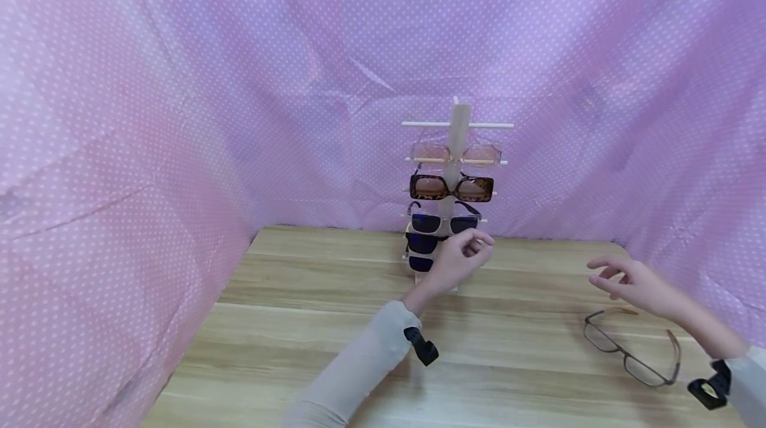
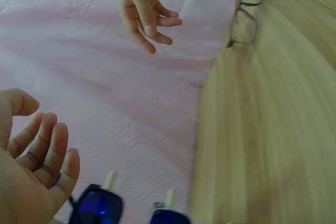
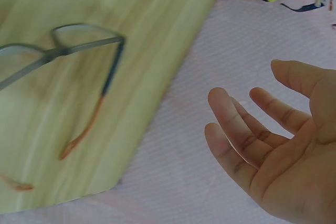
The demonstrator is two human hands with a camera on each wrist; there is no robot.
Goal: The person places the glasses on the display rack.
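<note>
In the head view my left hand point(image 1: 459, 259) hovers in front of the lower tiers of a white eyewear display stand point(image 1: 459, 132), its fingers loosely bent around nothing. Whether it touches the lower sunglasses point(image 1: 422, 243) is hard to tell. My right hand point(image 1: 637, 287) hangs above the table at the right, fingers relaxed and holding nothing. Below it lies a pair of eyeglasses point(image 1: 622, 351) with dark frames, temples unfolded, orange tips showing in the right wrist view. Part of the lowest sunglasses is hidden behind my left hand.
The stand carries pink-tinted glasses point(image 1: 481, 155), tortoiseshell sunglasses point(image 1: 477, 189) and clear-framed sunglasses point(image 1: 426, 222) higher up. Its top white bar point(image 1: 491, 125) bears no glasses. A wooden table point(image 1: 287, 321) spreads below, with a pink dotted cloth point(image 1: 299, 82) behind and at the sides.
</note>
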